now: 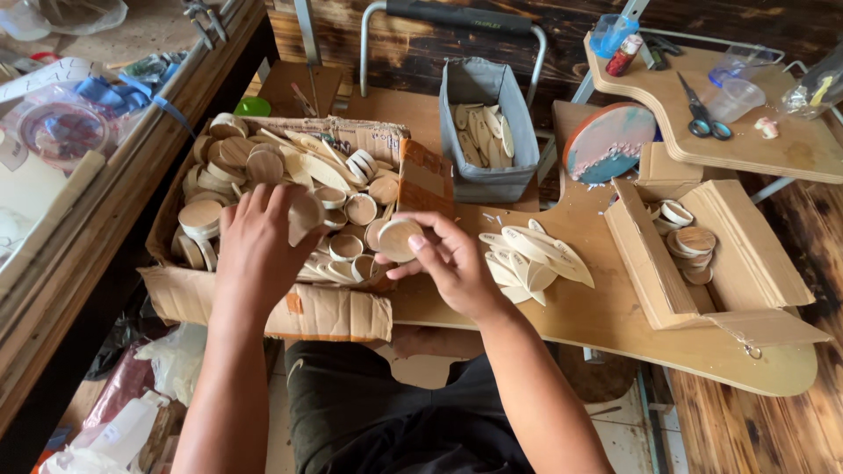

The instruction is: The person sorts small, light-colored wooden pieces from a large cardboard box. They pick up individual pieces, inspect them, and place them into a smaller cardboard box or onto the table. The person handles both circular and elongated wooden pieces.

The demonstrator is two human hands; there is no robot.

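- At the near edge of the cardboard box [263,312], which serves as landmark here, the person's lap and two forearms come up toward it.
- Over the box's near side, the left hand [255,246] lies palm-down on the heap, its fingers [279,204] curled around a flat wooden piece [305,215] at its edge.
- Just right of the box's front corner, the right hand [452,263] pinches a round wooden disc [397,239] between thumb and fingers, lifted clear of the heap.
- Inside the box sits a jumble of wooden discs and leaf-shaped pieces [290,167]; by my judgement the step in hand is picking pieces out and sorting them by shape.
- Right of the box, on the worktop [615,325], lies a fan of pale leaf-shaped pieces [531,259]; farther right an open cardboard tray [755,263] holds a few discs.
- Beyond the box stands a grey fabric bin [487,132] with more leaf-shaped pieces.
- The next move seems to call for carrying the held disc well right of the box without knocking the fan of leaf shapes.
- Far right of the box, scissors [702,118] rest on a side board.
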